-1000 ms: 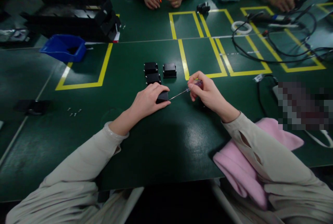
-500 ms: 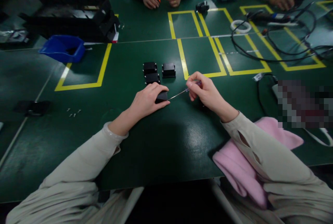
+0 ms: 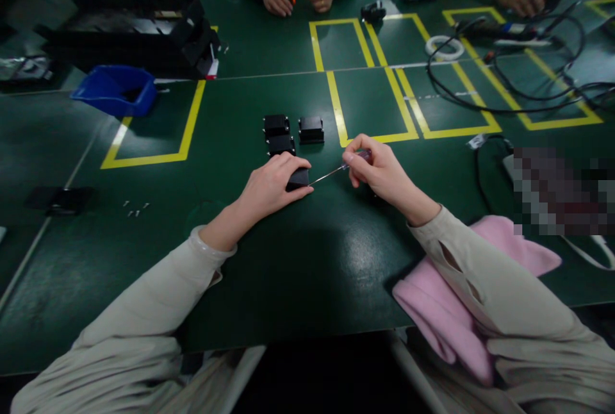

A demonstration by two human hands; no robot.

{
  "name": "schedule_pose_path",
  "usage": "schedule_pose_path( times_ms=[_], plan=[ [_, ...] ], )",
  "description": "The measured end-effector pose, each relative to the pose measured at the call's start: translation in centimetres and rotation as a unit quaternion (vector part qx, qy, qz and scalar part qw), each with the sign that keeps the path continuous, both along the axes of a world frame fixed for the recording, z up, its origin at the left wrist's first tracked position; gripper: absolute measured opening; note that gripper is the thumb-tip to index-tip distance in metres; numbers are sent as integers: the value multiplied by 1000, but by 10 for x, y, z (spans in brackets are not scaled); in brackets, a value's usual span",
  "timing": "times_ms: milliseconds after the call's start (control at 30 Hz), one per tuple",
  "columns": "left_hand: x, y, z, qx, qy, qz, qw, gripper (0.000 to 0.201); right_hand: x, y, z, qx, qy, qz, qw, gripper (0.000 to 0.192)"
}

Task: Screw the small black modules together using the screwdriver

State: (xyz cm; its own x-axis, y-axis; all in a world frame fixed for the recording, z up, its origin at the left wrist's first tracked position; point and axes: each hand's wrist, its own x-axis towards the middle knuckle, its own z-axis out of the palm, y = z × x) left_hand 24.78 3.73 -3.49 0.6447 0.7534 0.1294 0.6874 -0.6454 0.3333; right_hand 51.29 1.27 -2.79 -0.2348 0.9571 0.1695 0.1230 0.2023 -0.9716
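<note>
The left hand (image 3: 269, 188) pinned a small black box (image 3: 298, 179) to the green table (image 3: 288, 273), fingers curled over it. The right hand (image 3: 379, 170) pinched a thin screwdriver (image 3: 336, 172), tip at the box's side: screw-driving underway, likely needing steady twisting next.

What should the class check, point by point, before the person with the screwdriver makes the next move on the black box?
1. Left hand presses the black box onto the table: ok.
2. Right hand grips the screwdriver by its handle: ok.
3. Screwdriver tip meets the box's side: ok; seated in a screw: cannot tell.
4. Three other black boxes lie behind, apart from the tip: ok.
5. Loose screws lie far to the left, away from both hands: not ok.
</note>
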Motion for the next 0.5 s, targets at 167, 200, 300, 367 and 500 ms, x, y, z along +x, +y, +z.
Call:
schedule_pose_path(
  times_ms=[167, 200, 300, 367, 500],
  plan=[
    [0, 0, 0, 1, 5, 0, 1000, 43, -1, 0, 0, 4, 26, 3, 1000, 27],
    [0, 0, 0, 0, 5, 1, 1000, 43, -1, 0, 0, 4, 25, 2, 1000, 26],
    [1, 0, 0, 1, 7, 2, 1000, 44, -1, 0, 0, 3, 19, -5, 1000, 30],
    [1, 0, 0, 2, 6, 4, 1000, 43, -1, 1, -1, 2, 14, -6, 1000, 37],
    [1, 0, -1, 3, 4, 4, 1000, 43, 0, 1, -3, 4, 7, -3, 1000, 41]
  ],
)
